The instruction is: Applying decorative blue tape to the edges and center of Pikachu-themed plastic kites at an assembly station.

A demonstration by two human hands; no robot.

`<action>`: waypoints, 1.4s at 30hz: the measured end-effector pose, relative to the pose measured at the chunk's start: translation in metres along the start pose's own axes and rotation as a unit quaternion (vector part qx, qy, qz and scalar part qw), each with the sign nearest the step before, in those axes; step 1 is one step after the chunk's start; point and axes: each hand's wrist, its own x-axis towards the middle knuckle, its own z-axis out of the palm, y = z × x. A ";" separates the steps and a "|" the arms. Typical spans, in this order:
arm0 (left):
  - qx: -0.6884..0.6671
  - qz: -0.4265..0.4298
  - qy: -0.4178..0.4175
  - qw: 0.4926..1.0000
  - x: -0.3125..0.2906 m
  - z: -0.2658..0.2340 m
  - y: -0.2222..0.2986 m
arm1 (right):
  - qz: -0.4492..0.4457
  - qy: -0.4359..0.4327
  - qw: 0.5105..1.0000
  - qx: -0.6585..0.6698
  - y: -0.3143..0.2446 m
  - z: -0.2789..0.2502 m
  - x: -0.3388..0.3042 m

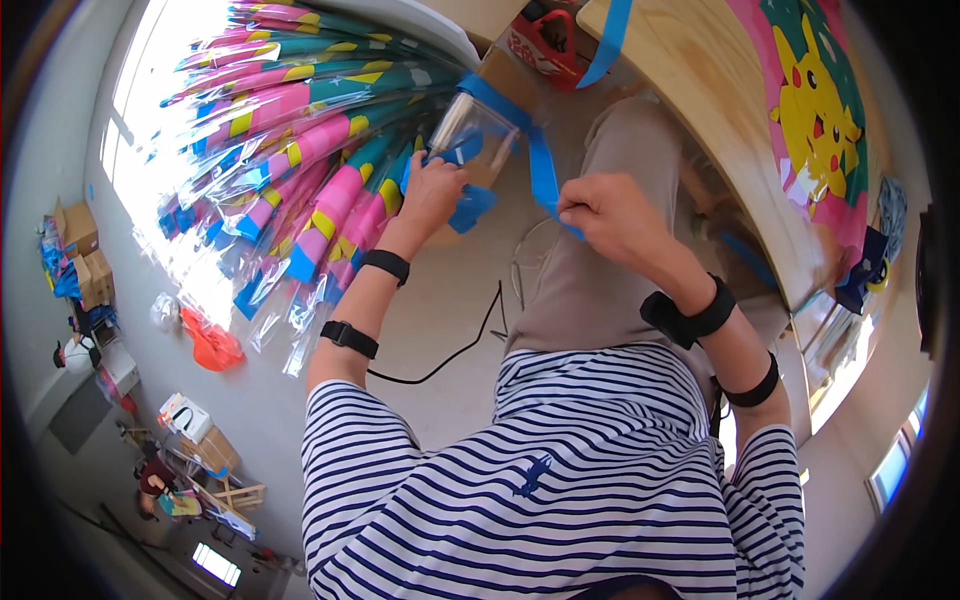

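Note:
My right hand [612,222] is closed in a pinch on a blue plastic strip [543,165]. That strip slants up and left to the gathered end of a large bundle of film-wrapped, rolled sheets [330,120] in pink, teal, yellow and blue. At the near side of this end, my left hand [436,192] has its fingers curled against clear film and blue plastic. What lies under its fingertips is hidden. Crumpled blue plastic [472,207] hangs just right of the left hand, beside clear wrapping [488,148].
On the right a wooden tabletop [690,70] carries a pink sheet with a yellow cartoon figure [815,105]. Another blue strip [608,45] hangs at its edge. A black cable [440,362] and an orange bag [210,340] lie on the floor. People and cardboard boxes are far left.

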 end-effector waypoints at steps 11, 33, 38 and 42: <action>-0.285 -0.079 -0.033 0.955 -0.004 -0.041 -0.003 | 0.033 -0.018 0.999 -0.039 0.004 0.044 0.056; -0.276 -0.177 0.088 0.941 -0.031 -0.031 -0.016 | 0.104 -0.016 0.985 0.134 -0.017 0.097 0.084; -0.258 -0.133 0.136 0.947 -0.027 -0.009 -0.038 | 0.117 -0.018 0.975 0.186 -0.031 0.097 0.079; -0.289 -0.137 0.132 0.938 -0.025 -0.001 -0.043 | 0.120 -0.026 0.973 0.194 -0.042 0.086 0.072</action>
